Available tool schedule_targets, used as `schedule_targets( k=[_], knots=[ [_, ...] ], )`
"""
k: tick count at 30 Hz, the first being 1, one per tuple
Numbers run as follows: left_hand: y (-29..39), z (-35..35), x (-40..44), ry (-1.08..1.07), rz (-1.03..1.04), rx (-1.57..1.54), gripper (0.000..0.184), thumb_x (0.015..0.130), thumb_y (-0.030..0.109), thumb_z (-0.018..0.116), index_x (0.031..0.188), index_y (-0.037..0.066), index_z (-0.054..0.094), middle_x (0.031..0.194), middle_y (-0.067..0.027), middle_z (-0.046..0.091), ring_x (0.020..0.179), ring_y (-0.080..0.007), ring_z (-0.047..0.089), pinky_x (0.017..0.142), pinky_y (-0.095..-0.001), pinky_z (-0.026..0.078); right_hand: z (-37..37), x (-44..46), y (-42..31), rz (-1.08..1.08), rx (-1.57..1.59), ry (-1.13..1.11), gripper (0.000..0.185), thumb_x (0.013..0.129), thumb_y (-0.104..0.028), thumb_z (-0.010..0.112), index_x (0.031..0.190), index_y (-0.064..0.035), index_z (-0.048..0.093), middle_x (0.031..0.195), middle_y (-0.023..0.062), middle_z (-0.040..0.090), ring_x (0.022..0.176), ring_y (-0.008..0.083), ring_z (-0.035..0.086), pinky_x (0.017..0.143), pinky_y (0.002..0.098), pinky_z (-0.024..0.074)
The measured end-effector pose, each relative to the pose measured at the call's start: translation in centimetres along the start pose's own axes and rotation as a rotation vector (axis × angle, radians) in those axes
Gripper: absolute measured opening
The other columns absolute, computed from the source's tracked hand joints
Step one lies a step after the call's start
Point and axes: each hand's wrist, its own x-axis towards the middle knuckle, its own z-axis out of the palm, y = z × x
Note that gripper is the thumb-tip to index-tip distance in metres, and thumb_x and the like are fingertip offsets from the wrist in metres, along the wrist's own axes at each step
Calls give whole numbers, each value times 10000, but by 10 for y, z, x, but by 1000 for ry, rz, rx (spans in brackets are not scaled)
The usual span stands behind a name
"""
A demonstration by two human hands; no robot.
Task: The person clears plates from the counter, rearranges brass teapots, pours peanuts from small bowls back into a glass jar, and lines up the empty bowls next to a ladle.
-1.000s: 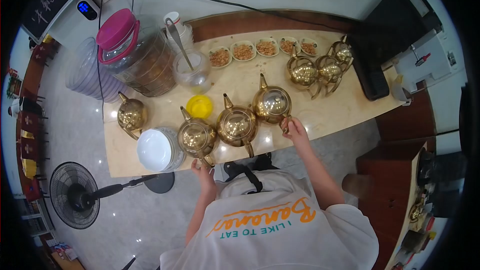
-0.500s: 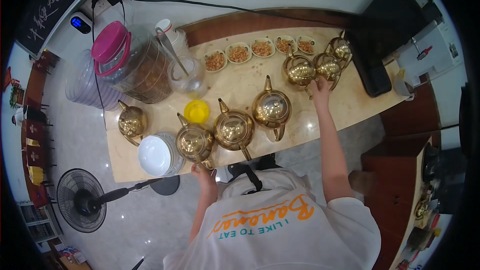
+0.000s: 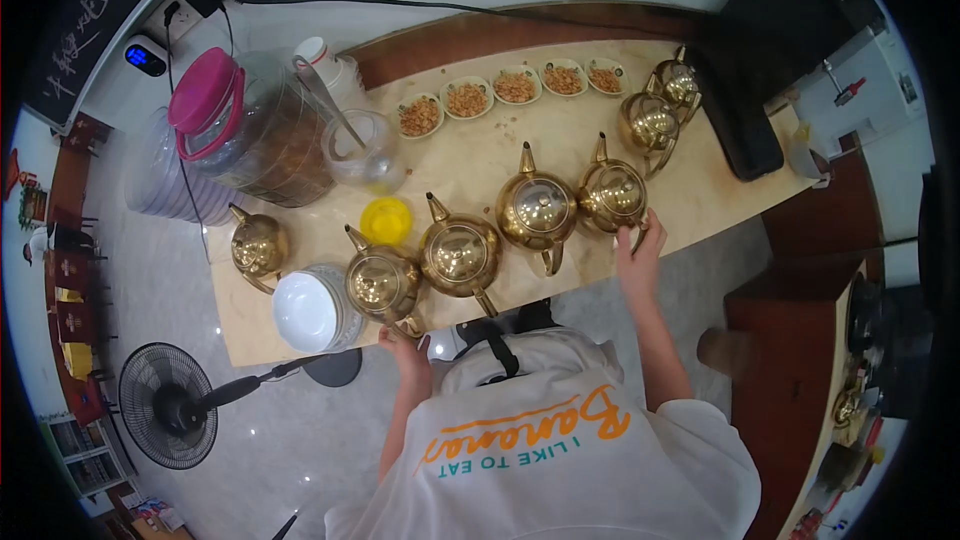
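My right hand (image 3: 641,252) is closed on the handle of a brass-coloured teapot (image 3: 612,195), whose spout points toward the wall. At the table's front edge, my left hand (image 3: 404,348) has its fingers around the handle of another teapot (image 3: 382,283). Between these two stand a teapot (image 3: 460,254) and a larger-looking teapot (image 3: 537,208). Two more, a front teapot (image 3: 649,122) and a rear teapot (image 3: 677,82), are at the back right. A lone teapot (image 3: 259,245) sits at the left end, near stacked white bowls (image 3: 306,310).
Several small dishes of brown bits (image 3: 467,98) line the table's back. A yellow dish (image 3: 386,221), a glass jar with a ladle (image 3: 365,155) and a big pink-lidded jar (image 3: 270,140) are left. A black device (image 3: 745,145) lies right. A fan (image 3: 168,405) stands left.
My right hand has brought a teapot from the back right toward the front, beside the larger-looking one. My left hand stays at its teapot handle. The view has shifted slightly.
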Motion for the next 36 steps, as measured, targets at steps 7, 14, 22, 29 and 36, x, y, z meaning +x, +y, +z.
schedule_targets(
  k=[7, 14, 22, 29, 36],
  knots=[
    [-9, -6, 11, 26, 2, -3, 630, 785, 389, 593, 1226, 272, 158, 1267, -40, 342, 1132, -261, 410, 881, -473, 352, 12, -34, -104, -424, -144, -453, 543, 773, -104, 575, 1283, -89, 391, 1358, 235, 223, 1208, 393, 319, 926, 405, 369],
    [3, 9, -10, 71, 5, -21, 522, 826, 385, 523, 1193, 256, 175, 1289, -41, 324, 1145, -255, 394, 893, -464, 348, 20, -42, -92, -194, -88, -570, 552, 738, 35, 487, 1261, -135, 450, 1387, 184, 230, 1037, 312, 513, 769, 339, 469],
    [4, 11, -17, 116, 1, -110, 468, 818, 351, 511, 1209, 242, 279, 1242, -29, 365, 1097, -226, 417, 899, -408, 352, -15, -57, -85, -189, -71, -612, 433, 758, -18, 526, 1180, -115, 537, 1378, 182, 267, 1080, 295, 505, 812, 346, 465],
    [-10, -13, -6, 31, 16, -204, 412, 808, 342, 500, 1177, 183, 411, 1191, -38, 411, 1072, -199, 435, 898, -371, 354, -35, 75, -53, -345, -169, 191, 445, 808, -132, 554, 1230, -41, 447, 1263, 263, 388, 1050, 379, 488, 875, 375, 414],
    [-7, -27, -16, 160, 5, -415, 561, 830, 326, 481, 1296, 79, 291, 1303, -97, 341, 1180, -264, 372, 956, -395, 318, -7, 161, 60, 161, -93, -78, 547, 789, -149, 564, 1295, -146, 355, 1038, 183, 576, 934, 348, 555, 800, 394, 443]
  ],
)
